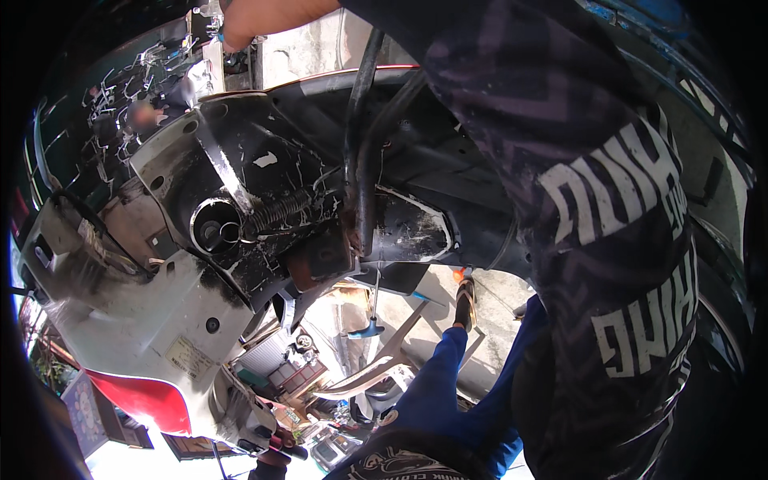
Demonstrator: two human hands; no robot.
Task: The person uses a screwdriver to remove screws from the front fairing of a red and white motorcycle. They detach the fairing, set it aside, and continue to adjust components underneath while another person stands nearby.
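A scooter body with its panels partly off fills the middle: a white and red front cover (168, 316), a dark inner shell (264, 160), a coil spring (280, 210) and a black bent tube (360, 152). My right arm, in a black sleeve with white lettering, reaches up across the view. At the top edge is my right hand (276, 18); its fingertips are cut off or hidden. Low down, my left hand (274, 460) lies in shadow by the handlebar end with its red lever (280, 440), apparently closed round the grip. A blue T-handle wrench (368, 329) hangs from the body's underside.
Below are my legs in blue trousers (436, 364) and a sandalled foot (466, 304) on concrete (496, 296). A curved pale panel (372, 376) and a cluttered box (332, 448) lie nearby. Another person (148, 116) is among metal parts at the upper left.
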